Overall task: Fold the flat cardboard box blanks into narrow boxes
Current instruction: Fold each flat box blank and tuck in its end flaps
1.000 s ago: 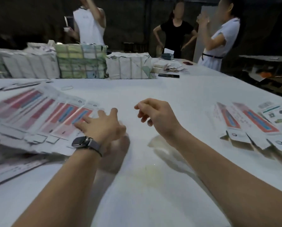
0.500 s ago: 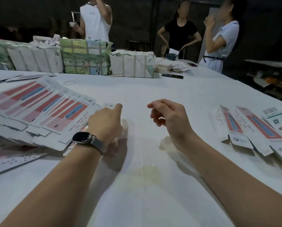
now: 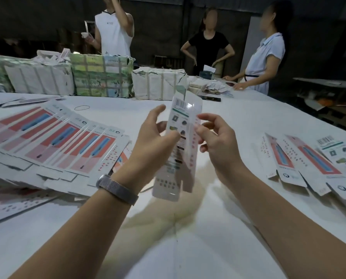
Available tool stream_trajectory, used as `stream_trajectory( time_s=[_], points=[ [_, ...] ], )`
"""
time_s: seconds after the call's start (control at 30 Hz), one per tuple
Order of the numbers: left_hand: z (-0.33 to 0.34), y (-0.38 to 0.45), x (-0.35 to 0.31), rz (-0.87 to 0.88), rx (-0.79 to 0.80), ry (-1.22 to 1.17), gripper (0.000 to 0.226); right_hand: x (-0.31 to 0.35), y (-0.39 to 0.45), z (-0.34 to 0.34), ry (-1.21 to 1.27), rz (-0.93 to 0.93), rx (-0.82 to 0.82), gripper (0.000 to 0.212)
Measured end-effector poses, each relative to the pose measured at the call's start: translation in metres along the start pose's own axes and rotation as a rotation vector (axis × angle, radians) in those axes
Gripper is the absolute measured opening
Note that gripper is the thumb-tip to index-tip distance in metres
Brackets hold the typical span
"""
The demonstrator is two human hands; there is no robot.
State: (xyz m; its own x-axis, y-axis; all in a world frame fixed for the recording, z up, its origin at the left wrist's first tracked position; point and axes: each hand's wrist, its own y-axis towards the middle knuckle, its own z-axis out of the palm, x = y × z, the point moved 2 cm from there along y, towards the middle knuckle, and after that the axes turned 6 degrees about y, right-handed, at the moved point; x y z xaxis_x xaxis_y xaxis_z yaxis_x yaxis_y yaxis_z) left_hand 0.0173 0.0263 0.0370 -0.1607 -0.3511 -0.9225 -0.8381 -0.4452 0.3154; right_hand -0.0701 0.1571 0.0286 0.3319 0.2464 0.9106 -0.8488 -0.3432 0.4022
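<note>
Above the surface point(image 3: 248, 121), left hand point(image 3: 154, 141) and right hand point(image 3: 218, 141) each grip one upright blank point(image 3: 180, 137); more blanks point(image 3: 57, 141) lie at nine o'clock.

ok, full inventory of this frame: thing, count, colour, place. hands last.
held box blank: one, white with barcode, lifted between both hands
flat blanks: fanned pile, red, blue and white, table left
folded boxes: several, same print, table right
wrapped bundles: about four, white and green, far edge
rubber band: one, dark, near the bundles
table: white
people: three, standing behind
watch: grey, left wrist
left hand: grips the blank
right hand: pinches its right edge
</note>
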Motion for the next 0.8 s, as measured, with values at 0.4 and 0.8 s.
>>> stream_trajectory(
  time_s=[0.4,0.8],
  points=[
    [0.014,-0.007,0.01,-0.183,0.378,-0.678,0.074,0.008,-0.008,-0.003,-0.463,-0.309,0.083,0.049],
    [0.018,-0.011,0.016,-0.246,0.548,-0.482,0.051,0.015,-0.001,-0.016,-0.563,-0.404,0.049,0.046]
  ],
)
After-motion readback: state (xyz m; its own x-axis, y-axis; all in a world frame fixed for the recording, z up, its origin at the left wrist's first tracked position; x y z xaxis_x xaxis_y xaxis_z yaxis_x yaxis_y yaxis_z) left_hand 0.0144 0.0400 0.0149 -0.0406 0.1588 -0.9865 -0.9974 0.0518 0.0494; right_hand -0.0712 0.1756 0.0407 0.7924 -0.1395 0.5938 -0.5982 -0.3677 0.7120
